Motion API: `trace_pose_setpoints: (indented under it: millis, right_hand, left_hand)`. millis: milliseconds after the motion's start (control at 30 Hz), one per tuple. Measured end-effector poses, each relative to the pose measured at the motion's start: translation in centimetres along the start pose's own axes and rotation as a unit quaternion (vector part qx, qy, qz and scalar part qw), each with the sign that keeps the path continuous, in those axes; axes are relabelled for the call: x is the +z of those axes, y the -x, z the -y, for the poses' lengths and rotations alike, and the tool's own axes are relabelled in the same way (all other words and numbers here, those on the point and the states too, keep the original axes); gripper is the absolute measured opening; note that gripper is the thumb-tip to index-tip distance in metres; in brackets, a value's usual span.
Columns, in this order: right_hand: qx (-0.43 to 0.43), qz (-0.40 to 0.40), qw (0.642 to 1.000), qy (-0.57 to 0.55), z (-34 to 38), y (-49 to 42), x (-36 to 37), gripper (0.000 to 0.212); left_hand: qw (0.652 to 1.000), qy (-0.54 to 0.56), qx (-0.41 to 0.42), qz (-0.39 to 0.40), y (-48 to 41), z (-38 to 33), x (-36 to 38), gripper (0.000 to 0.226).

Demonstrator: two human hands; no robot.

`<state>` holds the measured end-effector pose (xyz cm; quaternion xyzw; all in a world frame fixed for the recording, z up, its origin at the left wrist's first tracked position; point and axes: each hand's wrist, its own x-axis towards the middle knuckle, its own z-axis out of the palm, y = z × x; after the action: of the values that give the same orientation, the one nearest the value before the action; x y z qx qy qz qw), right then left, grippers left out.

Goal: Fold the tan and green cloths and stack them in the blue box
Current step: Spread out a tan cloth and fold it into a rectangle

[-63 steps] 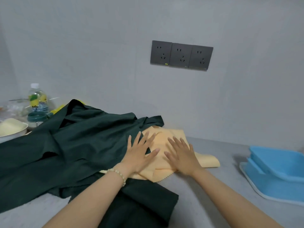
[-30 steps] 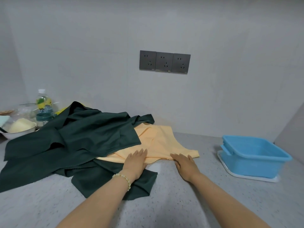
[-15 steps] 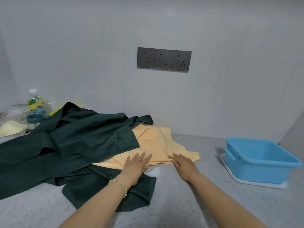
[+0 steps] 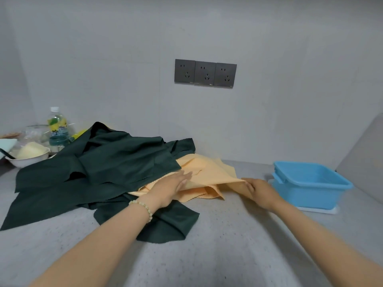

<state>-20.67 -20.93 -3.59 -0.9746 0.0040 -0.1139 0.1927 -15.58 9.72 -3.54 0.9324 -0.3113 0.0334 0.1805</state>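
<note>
A tan cloth (image 4: 209, 172) lies crumpled on the grey counter, partly under a large dark green cloth (image 4: 107, 168) that spreads to the left. My left hand (image 4: 172, 185) lies flat on the tan cloth, fingers straight. My right hand (image 4: 257, 188) pinches the tan cloth's right corner and lifts it off the counter toward the right. The blue box (image 4: 310, 185) stands at the right, with nothing visible inside.
A white bowl (image 4: 29, 157) with pale contents and a water bottle (image 4: 57, 127) stand at the far left by the wall. A triple socket (image 4: 205, 73) is on the wall. The box sits on a white lid (image 4: 317, 210). Bare counter (image 4: 217, 245) lies in front.
My right hand has gone from lying flat on the tan cloth's front edge to pinching its right corner and pulling it right and up. My left hand slid slightly up the cloth.
</note>
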Motion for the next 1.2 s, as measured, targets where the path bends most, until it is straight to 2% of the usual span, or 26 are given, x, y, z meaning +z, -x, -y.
trace_pose_setpoints:
  millis: [200, 300, 367, 433, 533, 633, 867, 967, 1100, 1200]
  right_hand:
    - [0.003, 0.070, 0.997, 0.040, 0.7, 5.0, -2.9, 0.035]
    - [0.006, 0.156, 0.986, 0.065, 1.8, 8.1, -3.5, 0.038]
    - [0.005, 0.221, 0.972, 0.079, 2.4, 9.9, -3.3, 0.038]
    - [0.010, 0.245, 0.967, 0.065, 3.2, 10.7, -3.0, 0.042]
    - [0.028, 0.215, 0.976, -0.019, 4.1, 9.8, -1.9, 0.060]
    - [0.040, 0.151, 0.984, -0.084, 4.7, 6.6, 0.6, 0.065]
    - [0.055, 0.078, 0.995, 0.009, 3.2, -3.4, 7.1, 0.063]
    - [0.071, 0.053, 0.996, 0.034, 2.0, -6.7, 8.7, 0.058]
    - [0.100, 0.093, 0.988, 0.071, 0.2, -9.1, 10.4, 0.053]
    - [0.084, 0.088, 0.990, 0.074, -0.1, -9.4, 10.7, 0.053]
  left_hand:
    - [0.996, -0.016, -0.025, 0.083, 4.0, -0.3, 0.5, 0.048]
    - [0.989, -0.023, -0.070, 0.131, 4.8, -0.7, 1.8, 0.063]
    - [0.988, -0.002, -0.100, 0.121, 4.6, -1.3, 2.8, 0.072]
    - [0.990, -0.017, -0.106, 0.094, 4.1, -1.9, 3.4, 0.077]
    - [0.991, -0.052, -0.105, 0.069, 2.9, -1.5, 4.3, 0.084]
    - [0.988, -0.057, -0.127, 0.066, 2.1, 0.0, 5.9, 0.092]
    - [0.984, -0.058, -0.159, 0.060, -2.6, 5.4, 6.6, 0.104]
    - [0.985, -0.049, -0.154, 0.061, -4.2, 7.8, 6.1, 0.097]
    - [0.990, -0.059, -0.118, 0.040, -5.3, 9.4, 6.0, 0.087]
    - [0.996, -0.061, -0.062, 0.024, -5.6, 9.4, 5.7, 0.077]
